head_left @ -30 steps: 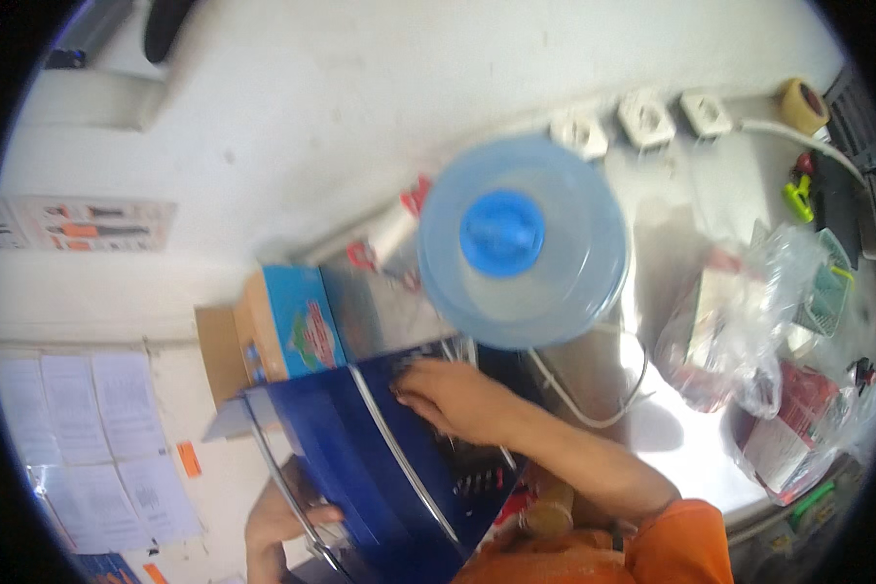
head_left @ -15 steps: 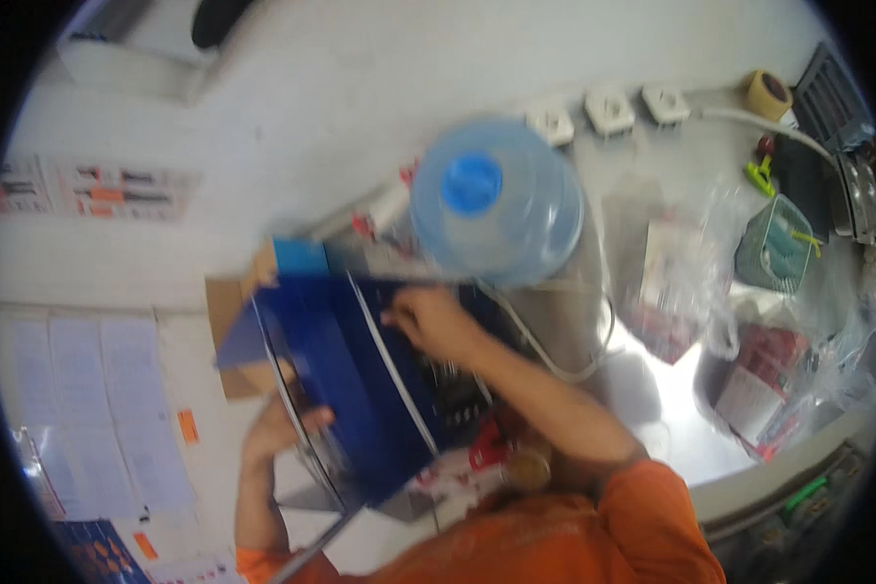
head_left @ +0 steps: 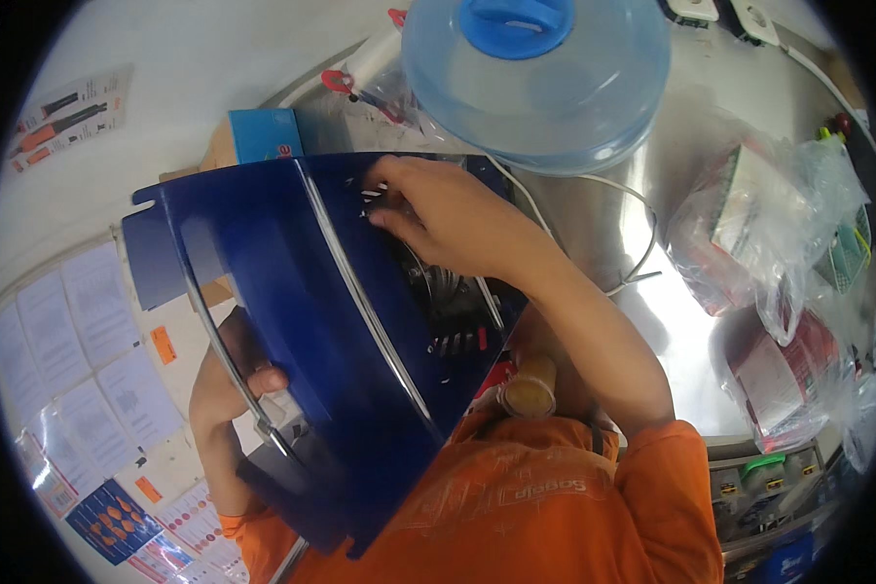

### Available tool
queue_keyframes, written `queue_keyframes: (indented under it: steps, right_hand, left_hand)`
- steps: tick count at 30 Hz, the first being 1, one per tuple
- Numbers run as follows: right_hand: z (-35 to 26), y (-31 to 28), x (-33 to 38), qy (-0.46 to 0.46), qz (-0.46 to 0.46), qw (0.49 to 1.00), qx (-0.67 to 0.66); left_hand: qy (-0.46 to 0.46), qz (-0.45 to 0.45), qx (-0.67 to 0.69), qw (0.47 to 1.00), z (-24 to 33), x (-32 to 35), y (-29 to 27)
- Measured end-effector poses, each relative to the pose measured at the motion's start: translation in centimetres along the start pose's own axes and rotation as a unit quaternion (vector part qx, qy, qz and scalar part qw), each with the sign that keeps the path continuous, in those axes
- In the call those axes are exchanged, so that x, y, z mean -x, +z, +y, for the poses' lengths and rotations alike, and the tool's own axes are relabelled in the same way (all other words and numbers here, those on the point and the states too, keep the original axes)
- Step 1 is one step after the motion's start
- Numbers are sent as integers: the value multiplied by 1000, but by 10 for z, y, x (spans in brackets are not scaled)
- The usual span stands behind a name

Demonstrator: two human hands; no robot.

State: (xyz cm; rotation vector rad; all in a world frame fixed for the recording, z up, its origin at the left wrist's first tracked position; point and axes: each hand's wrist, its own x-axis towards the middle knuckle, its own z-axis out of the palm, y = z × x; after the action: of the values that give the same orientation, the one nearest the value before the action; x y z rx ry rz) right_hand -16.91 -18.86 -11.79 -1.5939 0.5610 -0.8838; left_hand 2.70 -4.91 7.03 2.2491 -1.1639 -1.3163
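And it's deep, plain blue on the panel (head_left: pixel 277 282), silver on its bars (head_left: pixel 358 290)! Orange shirt (head_left: pixel 594 530), pale print (head_left: pixel 547 489) across it; light-blue jug (head_left: pixel 545 112), brighter blue cap (head_left: pixel 518 27), silvery surface (head_left: pixel 691 389).

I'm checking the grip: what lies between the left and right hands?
In the head view, the dark-blue panel and its middle silver strip lie between the left hand and right hand.

**Papered wall (head_left: pixel 200 68) stood beside gleaming worktop (head_left: pixel 686 389)**

The pale wall filled the upper left, bearing a tool poster (head_left: pixel 73 117). White sheets (head_left: pixel 44 311) hung at lower left. Bright glare (head_left: pixel 699 311) lit the metal worktop at right; white sockets (head_left: pixel 753 21) showed at upper right.
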Motion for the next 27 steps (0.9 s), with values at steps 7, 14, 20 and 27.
queue_keyframes:
  steps: [7,14,20,27]
  right_hand:
    - [2,7,-12,-13,-10,998,57]
    - [17,1,-5,-79,-14,997,23]
    - [16,1,-3,-131,4,988,86]
    - [13,6,-5,-88,-73,977,181]
  left_hand:
    - [-46,16,-14,999,9,-1,5]
    - [-32,13,9,999,13,-1,7]
    - [-56,-20,17,998,6,-4,0]
    - [-30,46,-58,997,4,14,2]
